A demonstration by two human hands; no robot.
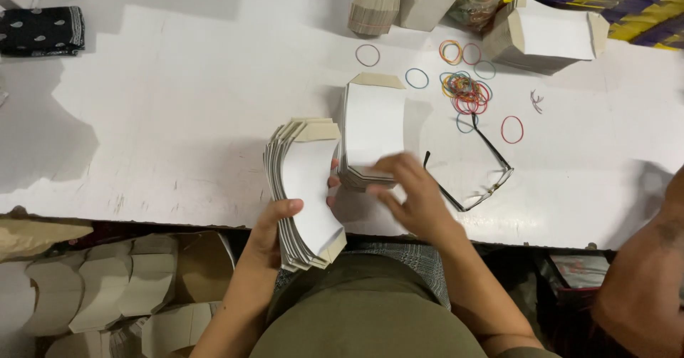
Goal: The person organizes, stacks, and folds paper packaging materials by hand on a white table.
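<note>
A white table [178,101] fills most of the head view, with a dark gap along its near edge and the person's olive-green lap at the bottom centre.

In the middle of the frame the left hand [274,226] grasps a fanned stack of curved white card cut-outs [303,194], thumb on top, the stack hanging partly over the table's edge. Just right of it the right hand [413,190] rests with fingers curled on the near end of a second, squared-up pile of cards [372,133] lying flat on the table; whether it grips that pile or only presses on it I cannot tell.

A pair of black-framed glasses [474,169] lies right of the hand. Loose coloured rubber bands [467,91] are scattered in the upper right. Beyond them sit another pile of cut-outs [548,34] and, at top centre, a bundle already bound with bands [374,5].

In the lower left, below the table, more cut-outs [100,287] lie loose. As a judgement: some bundles look finished, the two stacks at the hands carry no band, and plenty of cards remain unsorted.
</note>
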